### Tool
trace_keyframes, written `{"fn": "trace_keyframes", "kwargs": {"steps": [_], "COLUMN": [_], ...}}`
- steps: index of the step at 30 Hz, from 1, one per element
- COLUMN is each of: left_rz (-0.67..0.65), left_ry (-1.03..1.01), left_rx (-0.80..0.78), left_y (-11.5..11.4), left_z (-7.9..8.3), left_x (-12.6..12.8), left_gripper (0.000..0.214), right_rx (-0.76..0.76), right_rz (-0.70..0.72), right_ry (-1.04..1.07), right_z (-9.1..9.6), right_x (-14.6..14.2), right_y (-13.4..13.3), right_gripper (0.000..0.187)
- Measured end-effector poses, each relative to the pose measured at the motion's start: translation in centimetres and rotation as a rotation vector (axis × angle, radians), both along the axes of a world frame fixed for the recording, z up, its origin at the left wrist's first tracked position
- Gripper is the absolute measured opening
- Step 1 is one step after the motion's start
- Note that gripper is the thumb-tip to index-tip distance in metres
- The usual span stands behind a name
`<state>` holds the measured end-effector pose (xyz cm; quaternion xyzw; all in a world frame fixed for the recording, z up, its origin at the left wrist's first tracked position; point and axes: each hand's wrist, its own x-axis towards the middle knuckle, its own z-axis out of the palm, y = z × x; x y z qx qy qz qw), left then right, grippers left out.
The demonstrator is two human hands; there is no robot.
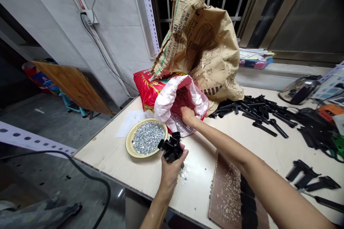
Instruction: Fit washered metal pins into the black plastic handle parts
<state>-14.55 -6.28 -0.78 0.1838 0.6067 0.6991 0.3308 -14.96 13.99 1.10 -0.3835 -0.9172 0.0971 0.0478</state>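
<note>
My left hand (pixel 172 171) is closed round a bunch of black plastic parts (pixel 171 146), held just above the table front. My right hand (pixel 188 116) reaches into the mouth of a red woven bag (pixel 146 87) with its white lining (pixel 163 102) folded outward. Thin metal rods or long screws (pixel 180 124) lie inside the bag under that hand. Its fingers look curled, but their tips and anything between them are hidden. Left of my left hand, a pale yellow bowl (pixel 129 149) holds many small metal washers (pixel 147 137). A few loose washers (pixel 185 174) are scattered beside my left wrist.
A large brown paper sack (pixel 223 43) stands open behind the red bag. Black plastic parts (pixel 258 111) are heaped at the back right, with several more (pixel 309 175) nearer. A brown board (pixel 225 200) with pale bits lies under my right forearm. The table edge (pixel 107 177) runs along the left.
</note>
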Motion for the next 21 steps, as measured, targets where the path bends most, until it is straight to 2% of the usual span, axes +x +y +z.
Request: {"fn": "trace_keyframes", "kwargs": {"steps": [5, 7, 9, 13, 16, 19, 21], "left_rz": [0.022, 0.025, 0.025, -0.015, -0.046, -0.070, -0.096], "left_ry": [0.060, 0.089, 0.106, 0.130, 0.168, 0.222, 0.276], "left_rx": [0.003, 0.008, 0.018, 0.020, 0.003, 0.003, 0.005], "left_y": [0.0, 0.2, 0.3, 0.3, 0.5, 0.7, 0.6], "left_z": [-0.1, -0.2, -0.2, -0.2, -0.4, -1.0, -1.4], "left_x": [-0.6, -0.8, -1.0, -1.4, -1.6, -1.7, -1.9], "left_gripper": [0.021, 0.020, 0.021, 0.026, 0.031, 0.034, 0.033], "right_rx": [0.100, 0.080, 0.007, -0.265, -0.390, -0.287, -0.212], "right_rz": [-0.032, 0.001, 0.076, 0.283, 0.330, 0.313, 0.358], "right_ry": [0.085, 0.143, 0.226, 0.474, 0.557, 0.487, 0.452], "right_z": [1.8, 2.8, 3.8, 5.0, 5.2, 5.6, 6.1], "right_x": [1.7, 2.8, 4.4, 8.1, 10.3, 11.7, 12.3], "right_y": [-1.7, -1.5, -1.0, -0.4, -1.0, -1.9, -2.5], "right_gripper": [0.032, 0.025, 0.022, 0.024, 0.024, 0.024, 0.022]}}
